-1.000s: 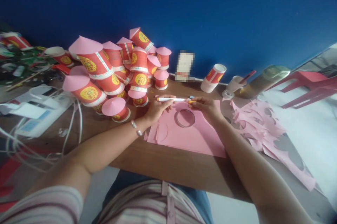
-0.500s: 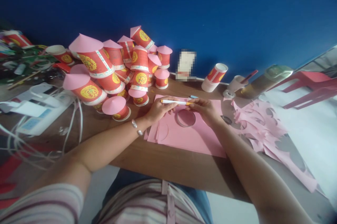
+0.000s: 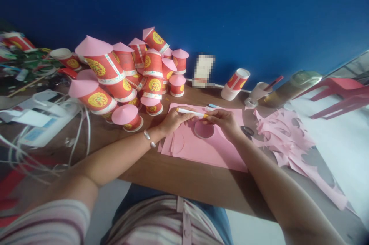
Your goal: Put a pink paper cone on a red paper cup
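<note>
Pink paper sheets (image 3: 207, 149) lie on the brown table (image 3: 184, 179) in front of me. On the top sheet rests a clear tape ring (image 3: 203, 129). My left hand (image 3: 173, 120) and my right hand (image 3: 223, 120) sit just beyond the ring, both closed on a white marker (image 3: 188, 111) held level between them, my right fingers at its orange end. A blue-tipped pen (image 3: 213, 106) lies on the paper behind my right hand.
A heap of red paper cups with pink cone lids (image 3: 127, 80) fills the back left. White cables and a device (image 3: 40, 122) lie at left. A lone red cup (image 3: 235, 84), a tape roll (image 3: 250, 102) and pink paper offcuts (image 3: 285, 137) are at right.
Both hands have drawn slightly toward me with the marker, which now hangs right over the far rim of the tape ring. Nothing else has moved.
</note>
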`<state>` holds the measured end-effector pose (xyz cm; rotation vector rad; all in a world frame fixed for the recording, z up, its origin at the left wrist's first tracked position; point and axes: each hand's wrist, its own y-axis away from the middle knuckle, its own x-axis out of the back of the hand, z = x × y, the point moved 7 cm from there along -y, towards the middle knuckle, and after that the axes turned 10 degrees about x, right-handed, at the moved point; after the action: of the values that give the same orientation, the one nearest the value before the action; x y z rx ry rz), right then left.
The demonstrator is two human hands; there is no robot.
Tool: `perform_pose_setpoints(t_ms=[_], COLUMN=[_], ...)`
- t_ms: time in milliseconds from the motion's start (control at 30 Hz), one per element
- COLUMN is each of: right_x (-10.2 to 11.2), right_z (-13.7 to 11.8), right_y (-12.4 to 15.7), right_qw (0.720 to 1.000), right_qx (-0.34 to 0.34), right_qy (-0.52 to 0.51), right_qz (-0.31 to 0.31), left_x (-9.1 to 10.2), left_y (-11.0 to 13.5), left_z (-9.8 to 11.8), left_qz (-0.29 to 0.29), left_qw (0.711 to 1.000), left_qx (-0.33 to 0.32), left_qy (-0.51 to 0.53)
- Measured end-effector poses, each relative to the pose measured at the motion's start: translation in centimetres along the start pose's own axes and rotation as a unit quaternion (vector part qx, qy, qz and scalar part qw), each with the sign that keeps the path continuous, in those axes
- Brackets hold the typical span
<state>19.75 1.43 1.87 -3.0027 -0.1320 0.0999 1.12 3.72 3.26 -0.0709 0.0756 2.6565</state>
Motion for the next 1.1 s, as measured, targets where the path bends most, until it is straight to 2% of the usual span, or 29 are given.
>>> perform_pose_setpoints(t_ms=[400, 500, 567, 633, 667, 767, 833, 900, 967, 1100], right_x=[-0.2, -1.0, -1.0, 0.4, 1.7, 5.6, 7.7, 9.2, 9.8, 9.4], right_z=[0.0, -0.4, -0.8, -1.5, -1.8, -2.3, -2.0, -1.2, -0.4, -0.2], right_y=[0.1, 0.0, -0.3, -0.9, -1.2, -2.2, -2.9, -3.6, -4.2, -4.5], right_qw=[0.999, 0.995, 0.984, 0.959, 0.939, 0.856, 0.81, 0.787, 0.775, 0.755], right_qx=[0.018, 0.046, 0.086, 0.129, 0.145, 0.152, 0.136, 0.109, 0.094, 0.121], right_qy=[0.029, 0.076, 0.144, 0.25, 0.311, 0.487, 0.563, 0.602, 0.622, 0.643], right_qz=[-0.011, -0.051, -0.066, -0.033, 0.005, 0.083, 0.098, 0.085, 0.06, 0.029], left_x=[-0.1, -0.9, -1.3, -1.2, -1.0, -0.2, 0.0, -0.2, -0.6, -0.8], left_y=[0.1, -0.1, -0.4, -0.6, -0.7, -0.4, -0.1, 0.2, 0.3, 0.3], left_z=[-0.1, -0.7, -1.2, -1.8, -2.0, -1.6, -1.2, -0.9, -0.8, -0.8], left_qz=[-0.021, -0.034, -0.025, -0.001, 0.015, 0.065, 0.08, 0.075, 0.06, 0.05], left_qw=[0.999, 0.999, 0.998, 0.997, 0.995, 0.978, 0.964, 0.954, 0.947, 0.941], left_qx=[-0.018, -0.025, -0.043, -0.049, -0.059, -0.107, -0.14, -0.165, -0.182, -0.201], left_qy=[-0.02, -0.031, -0.037, -0.058, -0.08, -0.167, -0.213, -0.24, -0.257, -0.266])
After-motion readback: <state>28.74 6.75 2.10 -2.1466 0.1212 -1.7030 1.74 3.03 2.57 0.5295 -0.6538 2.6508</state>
